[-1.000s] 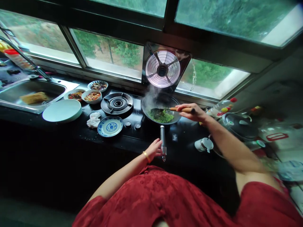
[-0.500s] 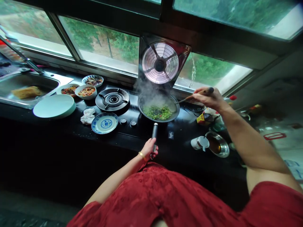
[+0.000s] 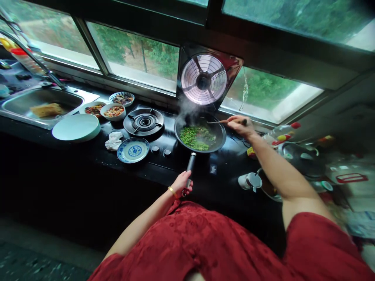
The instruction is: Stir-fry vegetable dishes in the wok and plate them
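My left hand wraps the black-and-silver handle of the round dark frying pan, fingers curled closed around it; a second ago they only lay loosely along its side. The pan sits toward the back edge of the glossy black countertop, its handle pointing at the front edge; my right hand pinches the brown wooden grip of the metal-shafted spatula just beyond the pan's right rim; half a second ago the shaft tilted higher, and now it lies nearly level across that rim; I cannot make out its head clearly. The chopped bright-green pieces now spread toward the pan's left wall, where a second ago they were heaped nearer the front; the pale steam is thinner than half a second ago.
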`<act>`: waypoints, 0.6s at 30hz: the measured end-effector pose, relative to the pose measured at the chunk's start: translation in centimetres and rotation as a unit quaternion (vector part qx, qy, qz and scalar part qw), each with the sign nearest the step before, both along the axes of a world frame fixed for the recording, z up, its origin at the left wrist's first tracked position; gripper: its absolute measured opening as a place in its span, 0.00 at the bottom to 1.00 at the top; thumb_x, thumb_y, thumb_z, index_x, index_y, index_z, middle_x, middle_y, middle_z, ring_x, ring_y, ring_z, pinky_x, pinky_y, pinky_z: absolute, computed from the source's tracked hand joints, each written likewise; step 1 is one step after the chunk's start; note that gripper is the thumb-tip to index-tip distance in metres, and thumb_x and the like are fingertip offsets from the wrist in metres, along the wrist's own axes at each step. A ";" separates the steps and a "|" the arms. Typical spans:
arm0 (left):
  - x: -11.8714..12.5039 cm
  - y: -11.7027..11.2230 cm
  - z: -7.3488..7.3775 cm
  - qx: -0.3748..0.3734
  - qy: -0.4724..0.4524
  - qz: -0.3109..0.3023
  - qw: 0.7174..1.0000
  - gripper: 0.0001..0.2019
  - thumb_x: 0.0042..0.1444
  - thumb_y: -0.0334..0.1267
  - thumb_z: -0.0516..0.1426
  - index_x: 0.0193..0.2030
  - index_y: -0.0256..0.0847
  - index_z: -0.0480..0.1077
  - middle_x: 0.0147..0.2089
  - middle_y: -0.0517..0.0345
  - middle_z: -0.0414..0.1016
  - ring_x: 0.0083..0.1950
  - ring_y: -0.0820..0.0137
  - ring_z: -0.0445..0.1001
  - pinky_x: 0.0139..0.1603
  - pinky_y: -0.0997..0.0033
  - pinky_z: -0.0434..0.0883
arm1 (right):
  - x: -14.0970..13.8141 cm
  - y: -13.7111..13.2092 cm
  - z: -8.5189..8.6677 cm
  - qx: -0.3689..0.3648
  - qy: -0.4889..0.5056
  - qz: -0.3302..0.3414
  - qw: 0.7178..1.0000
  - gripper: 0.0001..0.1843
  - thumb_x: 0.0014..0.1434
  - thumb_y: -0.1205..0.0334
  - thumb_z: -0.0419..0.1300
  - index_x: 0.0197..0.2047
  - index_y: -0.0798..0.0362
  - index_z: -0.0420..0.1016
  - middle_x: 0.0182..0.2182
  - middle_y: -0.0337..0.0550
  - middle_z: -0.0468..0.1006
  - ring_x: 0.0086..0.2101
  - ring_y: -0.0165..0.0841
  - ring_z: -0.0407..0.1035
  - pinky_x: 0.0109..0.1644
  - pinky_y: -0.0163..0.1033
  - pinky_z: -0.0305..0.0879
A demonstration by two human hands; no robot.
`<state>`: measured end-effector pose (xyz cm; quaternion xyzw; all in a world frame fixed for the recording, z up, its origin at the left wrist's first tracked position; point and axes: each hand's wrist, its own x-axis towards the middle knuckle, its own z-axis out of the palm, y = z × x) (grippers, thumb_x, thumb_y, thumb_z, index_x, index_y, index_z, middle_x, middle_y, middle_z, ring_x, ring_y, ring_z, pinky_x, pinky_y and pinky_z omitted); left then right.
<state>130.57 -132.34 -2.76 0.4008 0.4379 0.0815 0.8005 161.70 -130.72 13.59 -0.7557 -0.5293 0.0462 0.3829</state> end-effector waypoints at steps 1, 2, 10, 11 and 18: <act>0.0 0.0 0.0 -0.002 0.003 -0.001 1.000 0.19 0.61 0.57 0.50 0.48 0.44 0.58 0.24 0.66 0.67 0.15 0.78 0.64 0.14 0.83 0.57 | -0.8 0.2 -0.6 -0.006 0.018 0.019 1.000 0.14 0.48 0.59 0.60 0.36 0.58 0.79 0.32 0.49 0.81 0.34 0.40 0.76 0.40 0.45 0.74; 0.0 0.0 0.1 -0.005 0.005 -0.001 1.000 0.19 0.62 0.56 0.50 0.48 0.44 0.58 0.24 0.66 0.67 0.15 0.77 0.65 0.14 0.83 0.57 | -1.7 0.2 -1.0 -0.013 0.032 0.050 0.998 0.13 0.47 0.59 0.61 0.36 0.56 0.79 0.35 0.48 0.82 0.36 0.40 0.76 0.42 0.44 0.74; -0.2 0.3 0.2 -0.036 -0.018 0.011 0.999 0.20 0.61 0.54 0.53 0.51 0.42 0.59 0.25 0.64 0.69 0.16 0.76 0.68 0.16 0.80 0.64 | -4.9 -5.8 5.1 -0.046 -0.021 0.266 0.963 0.10 0.53 0.54 0.62 0.34 0.51 0.80 0.41 0.43 0.82 0.43 0.36 0.76 0.50 0.39 0.72; -0.2 0.5 0.2 -0.045 -0.025 0.021 0.998 0.19 0.61 0.52 0.54 0.50 0.41 0.60 0.26 0.63 0.69 0.17 0.75 0.69 0.17 0.79 0.66 | -5.0 -6.4 5.3 -0.049 -0.022 0.264 0.963 0.10 0.54 0.54 0.61 0.34 0.51 0.80 0.41 0.43 0.82 0.42 0.36 0.76 0.48 0.38 0.73; -0.2 1.5 1.0 -0.141 -0.071 0.029 0.987 0.13 0.65 0.41 0.49 0.50 0.36 0.63 0.28 0.55 0.72 0.21 0.71 0.74 0.20 0.75 0.72 | -5.3 -9.3 2.6 0.002 -0.013 0.143 0.990 0.10 0.53 0.57 0.59 0.33 0.50 0.80 0.41 0.43 0.82 0.40 0.38 0.77 0.44 0.39 0.75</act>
